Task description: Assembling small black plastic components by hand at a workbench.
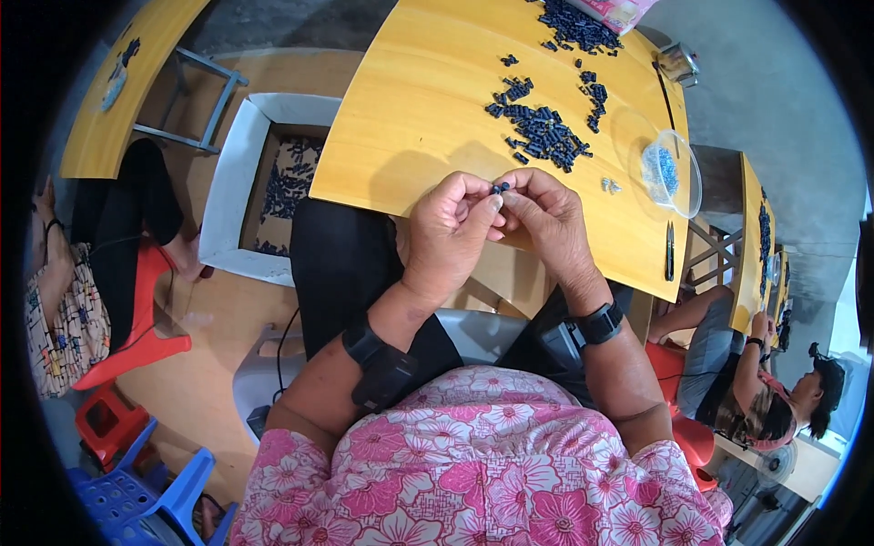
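Over the near edge of the yellow wooden table [391, 109], my left hand [453, 227] and my right hand [549, 221] meet at the fingertips. Both pinch a small dark blue plastic piece [500, 188] between thumb and forefinger. My fingers hide part of it, so its exact shape does not show. Just beyond my hands lies a loose pile of small dark blue tubular pieces [549, 134]. A few tiny pale pieces [610, 186] rest to the right of that pile. Farther right stands a clear round plastic tub [689, 182] with small light blue parts inside.
Tweezers or a pen-like dark tool [669, 252] lies by the right edge. More dark pieces [583, 27] and a pink package [621, 11] are at the far end, near a metal cup [678, 64]. A white-sided box [228, 196] stands on the floor left. Other people sit either side.
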The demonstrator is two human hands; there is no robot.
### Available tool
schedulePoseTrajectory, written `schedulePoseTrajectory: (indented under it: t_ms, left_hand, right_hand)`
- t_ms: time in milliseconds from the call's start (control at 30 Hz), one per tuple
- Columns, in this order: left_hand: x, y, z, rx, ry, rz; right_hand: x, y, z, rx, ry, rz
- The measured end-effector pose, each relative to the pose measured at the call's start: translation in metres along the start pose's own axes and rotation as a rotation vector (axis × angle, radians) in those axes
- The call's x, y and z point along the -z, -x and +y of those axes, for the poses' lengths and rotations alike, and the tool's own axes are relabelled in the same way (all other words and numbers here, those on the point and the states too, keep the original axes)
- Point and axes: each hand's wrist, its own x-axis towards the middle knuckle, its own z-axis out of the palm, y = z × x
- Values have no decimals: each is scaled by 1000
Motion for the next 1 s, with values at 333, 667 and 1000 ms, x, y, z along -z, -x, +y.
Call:
schedulePoseTrajectory:
  t_ms: [333,667,1000]
  left_hand:
    - [1,1,0,8,-26,1]
    - [3,1,0,17,-31,-35]
    - [4,3,2,18,-42,-70]
  right_hand:
    - [-7,6,-1,41,5,93]
    - [-4,8,1,262,179,174]
    - [-1,10,-1,23,-231,132]
